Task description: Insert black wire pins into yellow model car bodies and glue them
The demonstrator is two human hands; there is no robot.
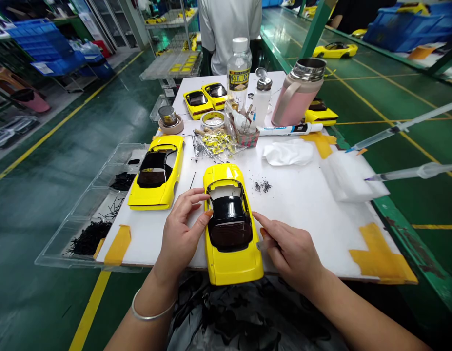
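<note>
A yellow model car body (233,268) with a dark roof and rear window lies in front of me, partly over the table's near edge. My left hand (182,224) grips its left side, thumb and fingertips at the window edge. Close by the right side is my right hand (293,248), index finger stretched to the car's edge and the other fingers curled. A small greyish piece (261,245) shows at those curled fingers; its kind is unclear. Another yellow car body (156,170) rests on the table to the left.
Tiny black bits (262,186) lie beyond my right hand. A clear tray (90,204) with black parts stands left. Farther back are a bag of yellow parts (218,141), a bottle (239,68), a pink flask (293,97) and a glue tube (287,129). Syringes (412,173) stick into white foam (348,178).
</note>
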